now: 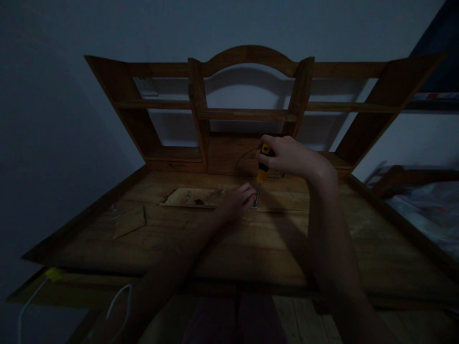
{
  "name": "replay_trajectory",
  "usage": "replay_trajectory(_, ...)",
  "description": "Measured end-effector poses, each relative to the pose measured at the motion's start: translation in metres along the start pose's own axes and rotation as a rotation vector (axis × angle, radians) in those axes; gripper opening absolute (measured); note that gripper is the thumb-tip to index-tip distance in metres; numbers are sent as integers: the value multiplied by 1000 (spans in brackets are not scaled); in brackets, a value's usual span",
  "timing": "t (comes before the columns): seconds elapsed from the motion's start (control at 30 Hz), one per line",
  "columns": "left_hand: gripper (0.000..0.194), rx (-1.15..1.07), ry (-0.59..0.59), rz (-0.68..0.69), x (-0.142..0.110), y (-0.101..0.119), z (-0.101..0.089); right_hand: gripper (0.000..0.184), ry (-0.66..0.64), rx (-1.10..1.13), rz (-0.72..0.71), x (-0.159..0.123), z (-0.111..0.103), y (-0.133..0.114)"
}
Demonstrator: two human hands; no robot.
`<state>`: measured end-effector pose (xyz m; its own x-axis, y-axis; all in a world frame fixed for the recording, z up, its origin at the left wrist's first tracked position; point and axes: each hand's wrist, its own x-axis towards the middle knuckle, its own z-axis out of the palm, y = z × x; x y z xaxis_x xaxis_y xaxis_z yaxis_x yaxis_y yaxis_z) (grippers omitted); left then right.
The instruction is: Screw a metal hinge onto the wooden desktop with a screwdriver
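Observation:
My right hand [287, 155] is closed round the yellow-and-black handle of a screwdriver [263, 165], held upright with its shaft pointing down at a small metal piece [255, 204] on the wooden desk [251, 239]. My left hand [236, 200] rests on the desk beside the tip, fingers curled by the metal piece; what they pinch is too dark to tell. A lighter, worn wooden strip [193, 197] lies just left of that hand.
A wooden hutch with shelves and an arched top [249, 55] stands at the back of the desk. A small wooden offcut [129, 222] lies at the left. White cables [118, 298] hang below the front edge. Bedding [426, 210] shows at right.

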<state>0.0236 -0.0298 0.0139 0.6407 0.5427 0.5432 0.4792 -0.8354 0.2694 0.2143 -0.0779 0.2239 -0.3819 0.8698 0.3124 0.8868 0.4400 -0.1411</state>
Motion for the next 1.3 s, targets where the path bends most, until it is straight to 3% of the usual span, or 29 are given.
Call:
replay_trajectory(0.3,14,-15,-4,-2,0,-1,1,38,8,-53,54,-1,1,-1)
replay_trajectory(0.7,10,-20,-20,-6,0,2,0,31,-6,-30,44,1,1,-4)
replay_trajectory(0.9,3,-92,4,28,0,4,-1,42,28,-111,101,1,4,-4)
replay_trajectory(1.1,2,-108,10,23,0,4,0,69,58,39,-39,-3,1,-2)
replay_trajectory(1.3,6,-127,18,34,-1,3,-1,56,21,88,-71,-3,-6,6)
